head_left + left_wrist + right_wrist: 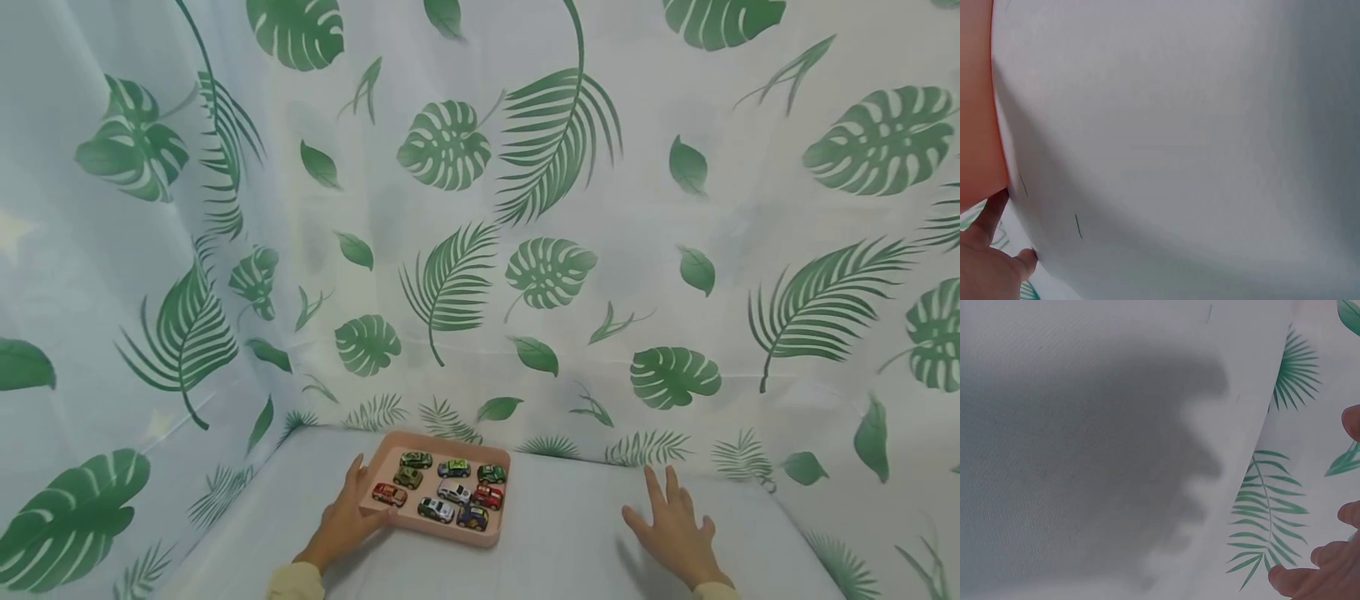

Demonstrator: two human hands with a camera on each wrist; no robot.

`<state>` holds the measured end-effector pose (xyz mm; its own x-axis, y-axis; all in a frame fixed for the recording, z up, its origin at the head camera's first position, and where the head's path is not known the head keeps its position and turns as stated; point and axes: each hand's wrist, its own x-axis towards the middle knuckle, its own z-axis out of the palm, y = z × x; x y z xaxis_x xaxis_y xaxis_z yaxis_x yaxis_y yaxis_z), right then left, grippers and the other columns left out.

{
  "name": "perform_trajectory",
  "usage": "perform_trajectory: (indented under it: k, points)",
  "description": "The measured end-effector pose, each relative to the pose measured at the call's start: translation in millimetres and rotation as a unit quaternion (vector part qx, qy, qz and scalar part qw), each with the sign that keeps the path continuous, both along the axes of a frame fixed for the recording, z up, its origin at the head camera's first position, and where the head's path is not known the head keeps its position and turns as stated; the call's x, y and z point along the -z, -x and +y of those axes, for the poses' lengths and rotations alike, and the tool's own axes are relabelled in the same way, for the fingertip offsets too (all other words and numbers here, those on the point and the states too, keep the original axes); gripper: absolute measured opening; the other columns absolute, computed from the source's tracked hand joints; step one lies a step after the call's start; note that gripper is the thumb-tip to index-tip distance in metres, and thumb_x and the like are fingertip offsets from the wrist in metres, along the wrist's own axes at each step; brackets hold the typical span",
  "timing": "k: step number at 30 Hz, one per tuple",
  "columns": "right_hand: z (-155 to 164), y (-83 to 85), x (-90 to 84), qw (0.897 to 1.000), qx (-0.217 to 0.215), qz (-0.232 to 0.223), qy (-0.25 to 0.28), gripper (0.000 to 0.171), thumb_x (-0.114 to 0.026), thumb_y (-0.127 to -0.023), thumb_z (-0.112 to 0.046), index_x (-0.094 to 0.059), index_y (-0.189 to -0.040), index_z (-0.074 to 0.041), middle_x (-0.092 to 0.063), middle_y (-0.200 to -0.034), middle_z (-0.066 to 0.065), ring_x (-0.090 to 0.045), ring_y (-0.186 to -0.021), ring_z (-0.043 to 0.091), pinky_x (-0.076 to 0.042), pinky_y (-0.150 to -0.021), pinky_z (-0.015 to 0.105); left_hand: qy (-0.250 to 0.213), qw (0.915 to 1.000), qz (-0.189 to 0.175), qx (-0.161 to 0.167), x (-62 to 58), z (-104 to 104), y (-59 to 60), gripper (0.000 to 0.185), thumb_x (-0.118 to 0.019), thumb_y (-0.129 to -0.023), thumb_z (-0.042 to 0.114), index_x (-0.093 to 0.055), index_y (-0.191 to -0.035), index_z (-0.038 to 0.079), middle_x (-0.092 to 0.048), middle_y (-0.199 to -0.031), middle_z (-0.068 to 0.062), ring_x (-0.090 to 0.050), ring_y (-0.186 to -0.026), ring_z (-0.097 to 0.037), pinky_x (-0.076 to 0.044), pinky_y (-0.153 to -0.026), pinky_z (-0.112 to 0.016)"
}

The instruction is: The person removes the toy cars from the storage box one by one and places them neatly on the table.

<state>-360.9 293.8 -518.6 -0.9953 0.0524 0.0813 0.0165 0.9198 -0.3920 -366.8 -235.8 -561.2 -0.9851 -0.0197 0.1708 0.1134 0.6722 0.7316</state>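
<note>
A shallow pink tray point(444, 527) lies on the white surface, with several small toy cars point(454, 490) spread inside it. My left hand point(347, 518) holds the tray's near left corner, thumb along the front wall and fingers at the left side. In the left wrist view, the tray's wall point(979, 106) shows large at the left, with a finger point(992, 212) against its edge. My right hand point(672, 529) hovers to the right of the tray, palm down, fingers spread and holding nothing. Its fingertips point(1288, 580) show at the right wrist view's edge, above a broad shadow.
The white table surface point(566, 525) stretches between my hands. A curtain point(645, 233) printed with green leaves rises behind its far edge and along the left side. The tray's far edge sits close to this curtain.
</note>
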Motion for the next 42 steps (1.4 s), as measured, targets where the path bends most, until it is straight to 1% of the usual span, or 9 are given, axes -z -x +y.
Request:
perform_trajectory:
  k: [9, 13, 18, 21, 24, 30, 33, 39, 42]
  points:
    - [-12, 3.5, -6.7, 1.0, -0.018, 0.009, 0.011, 0.094, -0.061, -0.104, -0.052, -0.019, -0.164, 0.006, 0.001, -0.167, 0.041, -0.017, -0.147, 0.068, -0.013, -0.106, 0.092, -0.021, 0.9994, -0.014, -0.025, -0.9, 7, -1.8, 0.121, -0.089, -0.087, 0.044, -0.007, -0.167, 0.003, -0.035, -0.164, -0.034, -0.041, -0.143, -0.061, -0.031, -0.113, -0.079]
    - [-21, 8.0, -10.5, 1.0, -0.024, 0.01, 0.011, 0.096, -0.06, -0.104, -0.056, -0.019, -0.165, 0.006, -0.001, -0.167, 0.042, -0.019, -0.148, 0.067, -0.015, -0.106, 0.092, -0.023, 0.999, -0.014, -0.035, -0.5, 9, -1.9, 0.121, -0.09, -0.086, 0.042, -0.009, -0.166, 0.001, -0.036, -0.163, -0.034, -0.041, -0.144, -0.059, -0.033, -0.114, -0.075]
    - [-37, 14.8, -16.5, 0.999, -0.037, 0.007, 0.032, 0.098, -0.061, -0.103, -0.057, -0.018, -0.165, 0.007, -0.003, -0.167, 0.043, -0.019, -0.149, 0.066, -0.015, -0.106, 0.092, -0.025, 0.9991, -0.002, -0.035, 2.4, 11, 0.1, 0.117, -0.09, -0.087, 0.038, -0.012, -0.165, -0.002, -0.037, -0.162, -0.035, -0.041, -0.144, -0.059, -0.027, -0.113, -0.08]
    - [-50, 18.3, -19.0, 0.998, -0.047, 0.01, 0.043, 0.1, -0.064, -0.103, -0.056, -0.019, -0.166, 0.007, -0.005, -0.167, 0.043, -0.019, -0.15, 0.065, -0.017, -0.107, 0.091, -0.024, 0.999, -0.005, -0.037, 2.8, 11, -0.4, 0.117, -0.089, -0.087, 0.038, -0.012, -0.165, -0.003, -0.037, -0.163, -0.035, -0.04, -0.145, -0.058, -0.022, -0.112, -0.084]
    - [-66, 24.0, -20.8, 0.996, -0.063, 0.023, 0.054, 0.1, -0.067, -0.101, -0.055, -0.021, -0.166, 0.006, -0.009, -0.167, 0.042, -0.022, -0.15, 0.064, -0.02, -0.107, 0.09, -0.024, 0.9989, -0.012, -0.039, 1.0, 11, -1.3, 0.117, -0.089, -0.087, 0.04, -0.012, -0.165, -0.002, -0.036, -0.163, -0.034, -0.039, -0.147, -0.057, -0.021, -0.113, -0.083]
    - [-103, 38.2, -21.4, 0.992, -0.089, 0.033, 0.087, 0.099, -0.074, -0.098, -0.052, -0.027, -0.167, 0.001, -0.018, -0.168, 0.038, -0.033, -0.148, 0.061, -0.02, -0.11, 0.088, -0.029, 0.9989, -0.013, -0.034, -2.1, 12, -3.3, 0.116, -0.09, -0.086, 0.038, -0.016, -0.164, -0.005, -0.037, -0.162, -0.036, -0.038, -0.146, -0.057, -0.019, -0.113, -0.084]
    - [-123, 44.9, -19.2, 0.989, -0.099, 0.031, 0.107, 0.097, -0.078, -0.096, -0.049, -0.031, -0.167, -0.002, -0.021, -0.169, 0.035, -0.032, -0.15, 0.058, -0.019, -0.113, 0.085, -0.025, 0.999, -0.016, -0.034, -1.3, 11, -3.0, 0.115, -0.091, -0.086, 0.038, -0.018, -0.163, -0.006, -0.037, -0.162, -0.036, -0.038, -0.147, -0.057, -0.018, -0.113, -0.085]
    - [-168, 56.7, -18.5, 0.981, -0.124, 0.032, 0.147, 0.09, -0.082, -0.095, -0.039, -0.036, -0.167, -0.011, -0.03, -0.17, 0.028, -0.029, -0.154, 0.052, -0.016, -0.116, 0.082, -0.027, 0.9978, -0.04, -0.045, -0.6, 10, -1.8, 0.113, -0.092, -0.085, 0.039, -0.024, -0.162, -0.006, -0.033, -0.165, -0.035, -0.035, -0.148, -0.057, -0.019, -0.116, -0.081]
    - [-187, 61.6, -22.8, 0.972, -0.148, 0.035, 0.178, 0.087, -0.083, -0.095, -0.033, -0.038, -0.167, -0.014, -0.033, -0.169, 0.026, -0.032, -0.154, 0.051, -0.021, -0.117, 0.079, -0.03, 0.9979, -0.036, -0.044, -1.2, 10, 0.5, 0.113, -0.092, -0.085, 0.039, -0.024, -0.162, -0.005, -0.033, -0.165, -0.034, -0.036, -0.148, -0.057, -0.022, -0.116, -0.079]
